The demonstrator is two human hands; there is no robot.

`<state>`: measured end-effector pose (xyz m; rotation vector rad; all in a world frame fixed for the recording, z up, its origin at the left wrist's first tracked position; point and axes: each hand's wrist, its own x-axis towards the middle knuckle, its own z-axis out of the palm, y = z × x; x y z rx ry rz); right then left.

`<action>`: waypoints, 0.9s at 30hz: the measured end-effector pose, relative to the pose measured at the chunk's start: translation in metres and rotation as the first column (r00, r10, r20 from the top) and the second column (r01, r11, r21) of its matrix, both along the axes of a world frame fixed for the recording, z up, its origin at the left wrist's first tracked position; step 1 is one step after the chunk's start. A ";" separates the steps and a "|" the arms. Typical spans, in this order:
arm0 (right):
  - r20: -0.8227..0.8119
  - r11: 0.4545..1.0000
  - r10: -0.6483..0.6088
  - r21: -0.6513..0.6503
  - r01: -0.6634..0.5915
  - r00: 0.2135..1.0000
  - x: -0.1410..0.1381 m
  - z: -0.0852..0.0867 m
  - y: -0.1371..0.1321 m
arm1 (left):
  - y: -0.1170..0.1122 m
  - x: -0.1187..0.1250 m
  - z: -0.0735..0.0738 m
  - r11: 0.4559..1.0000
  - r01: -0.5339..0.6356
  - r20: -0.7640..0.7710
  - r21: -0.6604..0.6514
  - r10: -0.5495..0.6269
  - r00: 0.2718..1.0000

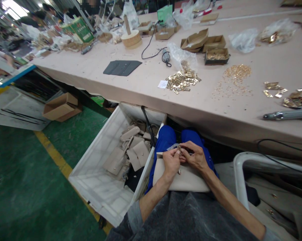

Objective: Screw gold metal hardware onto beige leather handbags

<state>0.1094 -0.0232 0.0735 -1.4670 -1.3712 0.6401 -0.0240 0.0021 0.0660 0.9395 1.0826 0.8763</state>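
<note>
A beige handbag (pixel 188 181) lies across my lap, with a small gold metal fitting on its front. Above its upper edge, my left hand (pixel 171 162) pinches a small metal piece (pixel 179 147) between thumb and fingers. From the other side my right hand (pixel 195 156) meets it, its fingers closed at the same piece. Something clear, like a strip of plastic (pixel 173 146), shows behind the left fingers. Exactly how the fingertips grip is partly hidden.
Left of my legs stands a white bin (pixel 95 157) of beige bags; another white bin (pixel 237 174) is at right. The table (pixel 141 88) bears gold metal plates (pixel 182 80), tiny gold parts (pixel 237 72), small cardboard boxes (pixel 217 56) and a grey electric screwdriver (pixel 286 115).
</note>
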 end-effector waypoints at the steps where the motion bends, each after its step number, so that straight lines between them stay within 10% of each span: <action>1: -0.005 1.000 -0.002 0.013 0.002 1.000 0.000 0.000 0.000 | 0.000 0.000 0.000 1.000 0.006 -0.001 -0.006 -0.006 1.000; 27: -0.063 0.999 0.050 0.003 -0.050 0.997 0.008 -0.009 0.005 | -0.002 -0.002 -0.002 0.999 0.045 0.033 -0.022 -0.044 0.998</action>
